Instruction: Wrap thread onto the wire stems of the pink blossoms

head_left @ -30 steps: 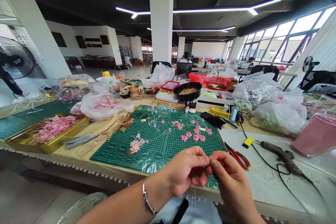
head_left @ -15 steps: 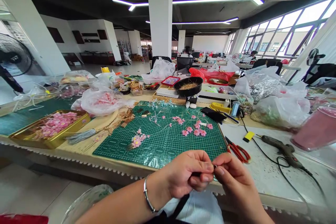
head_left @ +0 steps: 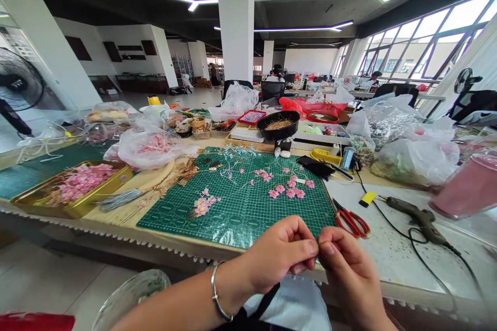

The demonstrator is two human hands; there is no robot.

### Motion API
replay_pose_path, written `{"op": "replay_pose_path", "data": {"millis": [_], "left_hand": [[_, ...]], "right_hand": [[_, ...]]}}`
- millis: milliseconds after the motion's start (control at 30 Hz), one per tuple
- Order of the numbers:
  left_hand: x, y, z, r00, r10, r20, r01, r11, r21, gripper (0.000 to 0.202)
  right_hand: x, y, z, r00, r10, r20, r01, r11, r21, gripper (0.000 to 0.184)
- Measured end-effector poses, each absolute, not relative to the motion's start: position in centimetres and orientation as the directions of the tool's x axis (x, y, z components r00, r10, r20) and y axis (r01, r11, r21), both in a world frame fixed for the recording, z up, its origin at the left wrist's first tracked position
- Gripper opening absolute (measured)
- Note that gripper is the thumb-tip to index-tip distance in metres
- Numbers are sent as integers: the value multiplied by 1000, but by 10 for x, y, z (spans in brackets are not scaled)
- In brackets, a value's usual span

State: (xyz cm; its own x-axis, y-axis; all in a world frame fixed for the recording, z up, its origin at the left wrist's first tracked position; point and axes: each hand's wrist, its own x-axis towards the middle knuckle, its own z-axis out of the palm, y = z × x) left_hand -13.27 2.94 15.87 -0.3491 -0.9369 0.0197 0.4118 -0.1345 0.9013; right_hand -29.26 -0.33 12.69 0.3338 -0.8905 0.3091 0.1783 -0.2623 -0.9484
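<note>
My left hand and my right hand meet fingertip to fingertip just over the table's front edge. Both are closed in a pinch, and whatever sits between the fingers is too small and hidden to name. Beyond them lies a green cutting mat. On it rest a pink flower cluster on a comb, several loose pink flowers and pale blue pieces. Red-handled scissors lie right of the mat, close to my right hand.
A gold tray of pink flowers stands at the left, beside a bundle of grey wire. To the right lie a glue gun with its cord and a pink container. A black bowl and plastic bags stand farther back.
The small dark item that showed between my fingertips is now hidden. My left hand has turned slightly and its fingers have shifted; the things on the table stay put.
</note>
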Motion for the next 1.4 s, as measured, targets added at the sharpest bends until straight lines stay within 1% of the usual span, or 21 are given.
{"op": "replay_pose_path", "data": {"millis": [67, 167, 267, 333, 400, 467, 533, 600, 667, 733, 800, 900, 933, 967, 1000, 1100, 1133, 1167, 1233, 1333, 1400], "left_hand": [[-131, 31, 157, -253, -959, 128, 168, 87, 982, 15], [-126, 32, 158, -166, -927, 336, -221, 367, 904, 11], [-120, 33, 162, -125, -903, 412, -297, 430, 852, 12], [-118, 34, 163, -98, -894, 437, -299, 446, 844, 12], [-117, 36, 164, -104, -873, 477, -325, 483, 813, 12], [-116, 37, 163, -148, -842, 519, -366, 534, 762, 10], [-115, 38, 162, -189, -826, 531, -426, 556, 714, 9], [-112, 37, 161, -194, -847, 494, -481, 521, 705, 8], [-108, 35, 162, -159, -882, 443, -502, 459, 733, 9], [-106, 35, 165, -134, -894, 427, -483, 436, 760, 9], [-106, 36, 168, -130, -885, 448, -451, 455, 768, 10], [-109, 40, 170, -177, -872, 456, -399, 487, 777, 9], [-110, 40, 171, -201, -874, 443, -392, 486, 781, 8], [-111, 40, 171, -217, -881, 421, -396, 474, 787, 8], [-110, 39, 171, -222, -895, 387, -402, 446, 800, 9], [-104, 34, 170, -144, -951, 274, -371, 308, 876, 11], [-101, 33, 171, -111, -961, 253, -338, 276, 900, 11], [-99, 33, 172, -86, -965, 249, -305, 263, 915, 10], [-95, 34, 174, -72, -958, 277, -271, 286, 919, 10], [-95, 41, 178, -202, -919, 339, -297, 387, 873, 8], [-97, 43, 178, -341, -872, 352, -390, 472, 791, 8]], "right_hand": [[-287, -1, 126, 286, -917, 278, 234, -214, -948, 14], [-279, 5, 124, 271, -941, 201, 305, -114, -945, 20], [-275, 4, 122, 326, -932, 159, 284, -64, -957, 23], [-275, -4, 127, 413, -898, 149, 182, -79, -980, 25], [-275, -15, 139, 519, -843, 142, 24, -152, -988, 27], [-277, -23, 158, 574, -791, 210, -118, -334, -935, 24], [-280, -24, 178, 577, -719, 387, -226, -596, -771, 16], [-283, -16, 192, 603, -554, 575, -294, -824, -485, 9], [-285, -4, 193, 655, -357, 666, -302, -932, -202, 8], [-284, 4, 183, 705, -265, 658, -273, -958, -93, 9], [-280, 1, 169, 725, -322, 609, -261, -946, -189, 14], [-274, -16, 167, 684, -537, 494, -270, -815, -512, 20], [-272, -20, 173, 660, -585, 471, -268, -769, -581, 19], [-272, -21, 181, 643, -603, 472, -270, -756, -597, 17], [-272, -19, 188, 635, -582, 508, -277, -786, -553, 15], [-272, -2, 195, 711, -324, 624, -292, -943, -157, 11], [-272, 3, 190, 757, -242, 607, -269, -962, -48, 12], [-271, 5, 182, 791, -194, 580, -239, -971, 2, 15], [-267, 1, 164, 819, -222, 529, -213, -974, -79, 22], [-263, -21, 158, 735, -436, 519, -251, -886, -389, 23], [-263, -30, 172, 638, -484, 599, -263, -868, -420, 14]]}}
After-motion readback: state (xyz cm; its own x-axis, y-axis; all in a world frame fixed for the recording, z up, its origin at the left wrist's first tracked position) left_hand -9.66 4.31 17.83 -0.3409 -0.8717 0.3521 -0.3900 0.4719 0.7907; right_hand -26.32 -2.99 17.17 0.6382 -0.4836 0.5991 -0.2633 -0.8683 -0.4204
